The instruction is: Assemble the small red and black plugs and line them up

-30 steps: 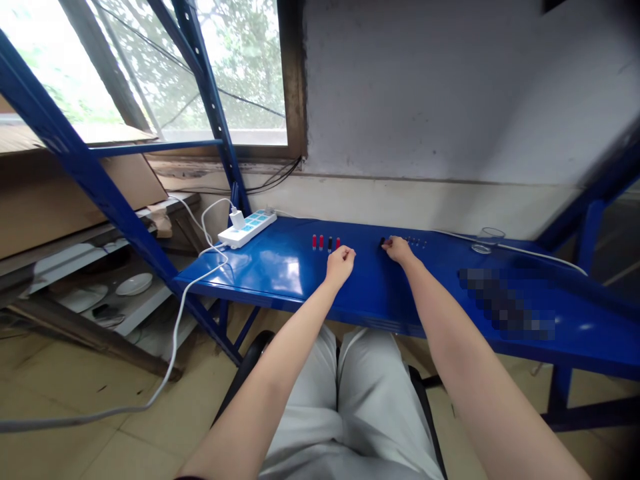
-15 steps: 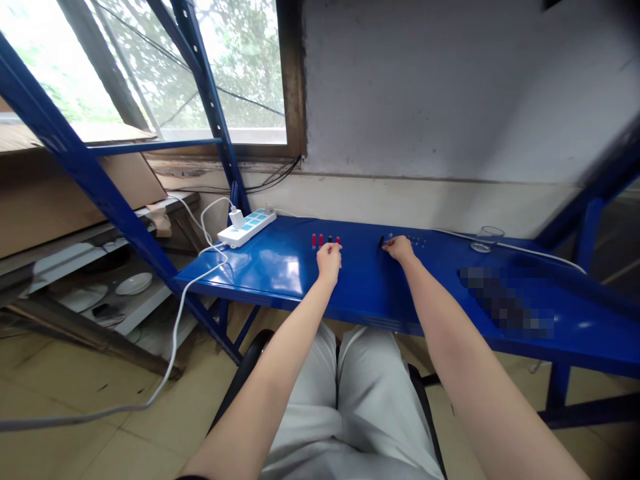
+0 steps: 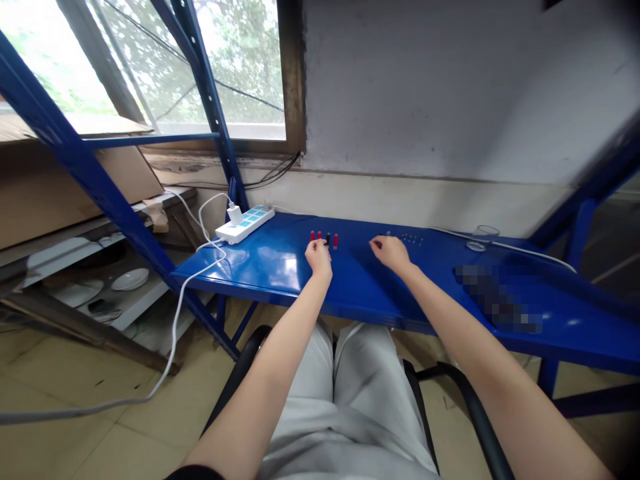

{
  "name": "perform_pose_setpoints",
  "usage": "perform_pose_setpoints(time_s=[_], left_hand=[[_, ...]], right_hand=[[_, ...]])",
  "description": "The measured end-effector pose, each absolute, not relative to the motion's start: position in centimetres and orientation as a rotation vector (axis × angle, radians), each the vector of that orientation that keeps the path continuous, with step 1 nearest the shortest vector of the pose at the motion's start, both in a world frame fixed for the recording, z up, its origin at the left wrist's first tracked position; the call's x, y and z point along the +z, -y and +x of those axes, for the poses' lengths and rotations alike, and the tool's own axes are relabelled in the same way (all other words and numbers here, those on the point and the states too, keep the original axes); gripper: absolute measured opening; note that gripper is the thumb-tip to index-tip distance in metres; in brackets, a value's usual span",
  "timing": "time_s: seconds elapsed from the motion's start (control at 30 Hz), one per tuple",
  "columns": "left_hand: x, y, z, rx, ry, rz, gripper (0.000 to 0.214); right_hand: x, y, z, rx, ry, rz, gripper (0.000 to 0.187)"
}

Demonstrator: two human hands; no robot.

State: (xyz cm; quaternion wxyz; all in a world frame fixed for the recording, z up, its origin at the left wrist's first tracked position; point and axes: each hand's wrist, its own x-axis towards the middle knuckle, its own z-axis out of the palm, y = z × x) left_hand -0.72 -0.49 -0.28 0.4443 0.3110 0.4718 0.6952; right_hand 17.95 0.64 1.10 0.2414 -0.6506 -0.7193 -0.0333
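A row of small upright pegs [image 3: 323, 238], red ones with a black one among them, stands on the blue metal table [image 3: 280, 267]. My left hand [image 3: 319, 257] rests just in front of that row, its fingers pinched together at the pegs. My right hand [image 3: 390, 252] lies to the right, fingers curled, their tips pointing left. Whether either hand holds a peg is hidden. Behind the right hand is a cluster of small dark dots [image 3: 413, 238] on the table top.
A white power strip [image 3: 245, 225] with a plugged charger and white cable [image 3: 175, 313] lies at the table's back left. A clear glass [image 3: 483, 235] stands at the back right. Blue rack posts, cardboard and a low shelf with dishes [image 3: 130, 279] are on the left. I sit on a black chair.
My left hand has slid left and forward up to the peg row. My right hand has drawn left, away from the dark dots; the black peg by its fingertips no longer shows.
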Motion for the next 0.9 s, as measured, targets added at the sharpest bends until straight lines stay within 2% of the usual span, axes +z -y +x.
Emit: perform_pose_setpoints(time_s=[0.13,0.27,0.57,0.9], left_hand=[[-0.3,0.4,-0.7,1.749,-1.182,0.753,0.012],[-0.3,0.3,-0.6,1.794,-1.128,0.722,0.013],[-0.4,0.2,-0.5,1.812,-1.066,0.667,0.012],[-0.6,0.0,-0.4,1.755,-1.105,0.769,0.013]], right_hand=[[0.0,-0.9,13.6,0.069,2.048,-1.532,0.025],[-0.7,-2.2,10.9,0.223,2.007,-1.660,0.027],[-0.8,-3.4,8.7,0.177,1.925,-1.870,0.026],[-1.2,-3.3,8.0,0.149,1.877,-1.802,0.018]])
